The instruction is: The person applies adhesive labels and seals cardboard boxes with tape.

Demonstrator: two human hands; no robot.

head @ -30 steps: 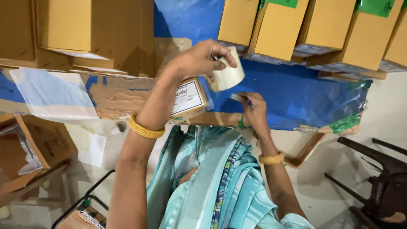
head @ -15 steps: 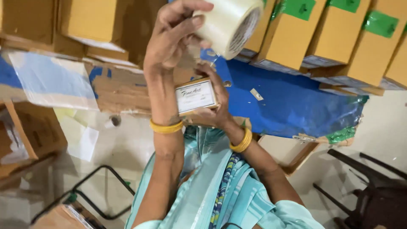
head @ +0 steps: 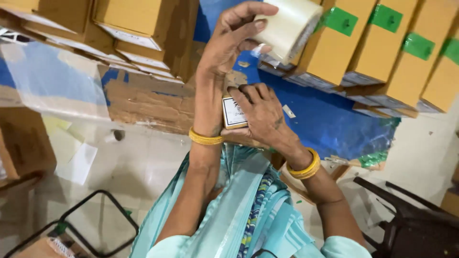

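Two hands busy mid-frame: left hand (head: 229,45) has its grip pinched on the clear tape roll (head: 287,26) up top, right hand (head: 260,114) clamps the small labelled box (head: 234,113) underneath, so tape could twist and stick crooked.

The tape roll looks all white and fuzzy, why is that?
Head view: the tape roll in the left hand sits close to the camera, brightly lit and slightly blurred; the small box under the right hand looks sharper.
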